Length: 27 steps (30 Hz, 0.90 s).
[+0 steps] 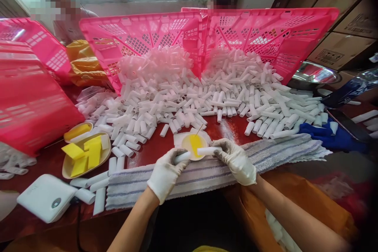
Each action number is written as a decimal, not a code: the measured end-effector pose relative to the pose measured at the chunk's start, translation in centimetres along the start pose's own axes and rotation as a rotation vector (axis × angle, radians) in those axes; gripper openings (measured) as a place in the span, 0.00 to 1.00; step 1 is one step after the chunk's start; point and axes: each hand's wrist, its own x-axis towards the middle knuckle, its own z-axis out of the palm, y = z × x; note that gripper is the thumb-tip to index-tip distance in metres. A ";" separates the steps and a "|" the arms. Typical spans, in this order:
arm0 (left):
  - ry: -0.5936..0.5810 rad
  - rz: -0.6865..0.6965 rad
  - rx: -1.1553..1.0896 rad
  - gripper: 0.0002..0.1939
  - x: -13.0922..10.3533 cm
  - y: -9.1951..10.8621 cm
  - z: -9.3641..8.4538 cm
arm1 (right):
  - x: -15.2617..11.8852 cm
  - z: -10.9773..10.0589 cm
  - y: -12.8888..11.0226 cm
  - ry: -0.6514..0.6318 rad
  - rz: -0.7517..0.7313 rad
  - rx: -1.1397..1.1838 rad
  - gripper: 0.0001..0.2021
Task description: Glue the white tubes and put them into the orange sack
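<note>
Head view: I see both gloved hands low in the middle, over a striped towel (206, 173) spread along the near edge of the red worktop (156, 145). My left hand (165, 173) has its fingers clamped on 1 white tube (182, 157), held slanting up to the right. My right hand (238, 161) has its fingers closed on a 2nd white tube (208, 151), held nearly level and pointing left. The 2 tube ends sit near each other just above a small round dish of yellow liquid (193, 144), which rests on the worktop at the towel's far edge. A thin stick (199, 130) leans out of that dish; I think it touches the liquid, but the view is too small to be sure.

Beyond the dish, a big heap of white tubes (206, 98) spills across the worktop from 2 tipped pink crates (141, 35). To the left, an oval tray (69, 167) holds yellow sponge pieces (84, 153), and a white device (47, 197) lies near the corner. A blue glove (333, 136) rests at the right, just beside the towel's end.
</note>
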 end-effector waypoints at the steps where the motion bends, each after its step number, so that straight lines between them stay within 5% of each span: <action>1: -0.023 0.009 -0.013 0.17 -0.1 0.3 0.3 | 0.0 0.0 -0.4 -0.024 0.043 0.011 0.19; 6: -0.088 0.055 0.103 0.16 -1.0 1.6 1.0 | -0.4 0.2 -2.2 -0.078 0.018 -0.146 0.17; 13: -0.101 -0.133 0.132 0.30 -2.0 1.7 4.5 | -2.9 1.0 -2.4 0.000 -0.764 -0.847 0.14; 15: -0.021 -0.090 0.233 0.30 -2.5 2.0 6.1 | -3.5 1.7 -2.2 0.109 -0.759 -0.863 0.14; 17: 0.042 0.007 0.349 0.27 -3.0 2.5 7.4 | -4.0 1.6 -2.2 0.192 -0.604 -0.782 0.14; 19: 0.004 0.116 0.410 0.24 -3.4 3.0 7.9 | -4.7 0.1 -2.4 0.153 -0.400 -0.710 0.15; 22: -0.042 0.220 0.408 0.19 -2.5 3.3 6.4 | -5.8 -5.2 -2.7 -0.066 -0.191 -0.826 0.17; 24: 0.075 0.181 0.455 0.17 -0.6 2.9 3.9 | -5.7 -9.4 -2.6 -0.137 -0.194 -1.072 0.15; 27: 0.293 0.040 0.713 0.19 3.4 2.0 -0.5 | -2.8 -13.7 -2.1 0.048 -0.213 -1.339 0.04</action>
